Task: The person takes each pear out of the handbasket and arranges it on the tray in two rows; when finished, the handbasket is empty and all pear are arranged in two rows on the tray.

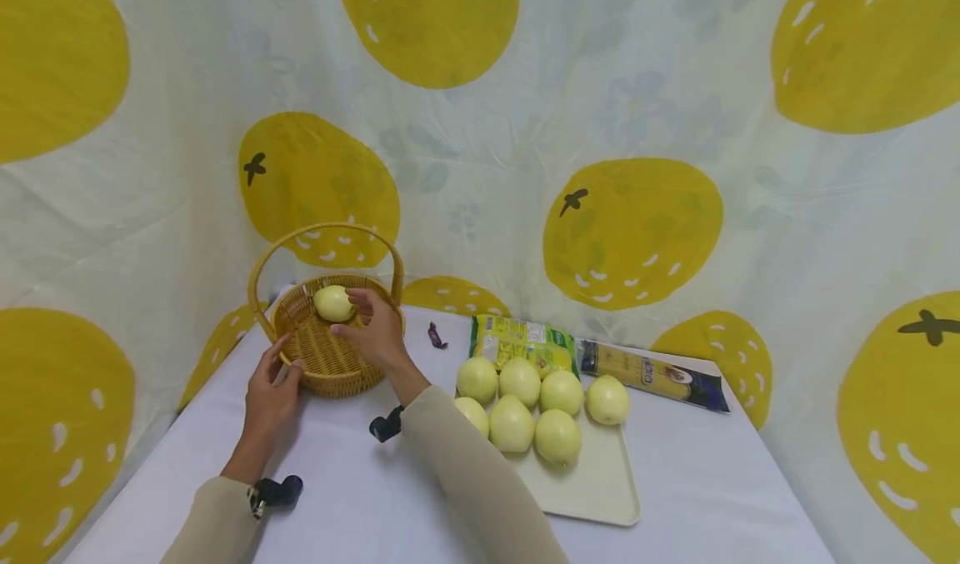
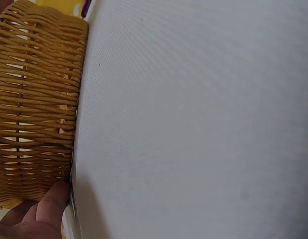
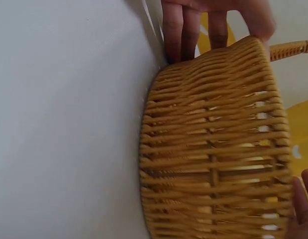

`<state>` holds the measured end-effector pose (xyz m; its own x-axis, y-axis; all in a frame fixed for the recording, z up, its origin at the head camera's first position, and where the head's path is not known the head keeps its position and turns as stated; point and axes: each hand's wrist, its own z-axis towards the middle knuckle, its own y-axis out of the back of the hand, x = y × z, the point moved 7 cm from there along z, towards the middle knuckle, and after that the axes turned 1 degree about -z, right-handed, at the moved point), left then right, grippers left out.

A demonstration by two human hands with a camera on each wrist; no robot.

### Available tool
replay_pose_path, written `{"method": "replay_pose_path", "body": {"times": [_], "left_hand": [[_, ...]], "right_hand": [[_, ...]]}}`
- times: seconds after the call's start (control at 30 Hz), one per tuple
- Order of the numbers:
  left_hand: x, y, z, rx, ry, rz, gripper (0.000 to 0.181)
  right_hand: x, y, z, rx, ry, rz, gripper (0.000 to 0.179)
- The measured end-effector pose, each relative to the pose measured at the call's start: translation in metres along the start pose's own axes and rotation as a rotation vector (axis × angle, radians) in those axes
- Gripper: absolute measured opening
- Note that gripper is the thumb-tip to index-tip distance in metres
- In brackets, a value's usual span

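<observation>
A round wicker basket (image 1: 341, 385) with a tall arched handle stands at the left of the table. One pale yellow-green pear (image 1: 332, 304) is inside, toward its back. Over the basket is my right hand (image 1: 378, 335), with fingertips at the pear's right end and the thumb spread apart below. My left hand (image 1: 272, 397) rests against the basket's left front side. In the right wrist view, the left hand's extended fingers (image 3: 189, 30) touch the outer wicker wall. Part of my right hand (image 3: 300, 209) shows beyond the rim there.
Several matching pears (image 1: 512, 424) sit in a group on a cream tray (image 1: 592, 493) right of the basket. Behind them lie a yellow-green packet (image 1: 525, 339) and a long dark-ended packet (image 1: 652, 374). A small purple wrapped sweet (image 1: 436, 336) lies beside the basket.
</observation>
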<state>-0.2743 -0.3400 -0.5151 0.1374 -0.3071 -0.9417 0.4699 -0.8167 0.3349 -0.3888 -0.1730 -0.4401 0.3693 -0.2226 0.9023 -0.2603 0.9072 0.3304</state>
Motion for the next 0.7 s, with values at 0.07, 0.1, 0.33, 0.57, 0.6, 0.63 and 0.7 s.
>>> {"method": "replay_pose_path", "body": {"times": [0.07,0.1,0.33,0.57,0.6,0.63,0.7], "left_hand": [[0.001,0.0,0.0,0.001,0.001,0.004,0.061],[0.001,0.0,0.001,0.003,0.001,0.006,0.061],[0.001,-0.001,0.002,0.009,-0.013,0.012,0.061],[0.003,-0.001,0.001,0.011,-0.01,0.009,0.061],[0.003,0.0,0.001,0.009,-0.015,0.01,0.061],[0.003,0.0,0.001,0.005,-0.017,0.011,0.061],[0.003,0.0,0.001,0.001,-0.026,0.007,0.061]], "right_hand": [[-0.005,-0.006,0.004,-0.006,-0.005,-0.014,0.064],[-0.007,-0.009,0.005,-0.009,-0.007,-0.02,0.065],[-0.01,-0.015,0.019,-0.001,0.004,-0.048,0.066],[-0.018,-0.021,0.036,0.008,-0.012,-0.094,0.07],[-0.018,-0.022,0.038,0.015,-0.01,-0.093,0.07],[-0.019,-0.023,0.04,0.023,-0.005,-0.1,0.07],[-0.019,-0.025,0.042,0.046,-0.004,-0.102,0.071]]}}
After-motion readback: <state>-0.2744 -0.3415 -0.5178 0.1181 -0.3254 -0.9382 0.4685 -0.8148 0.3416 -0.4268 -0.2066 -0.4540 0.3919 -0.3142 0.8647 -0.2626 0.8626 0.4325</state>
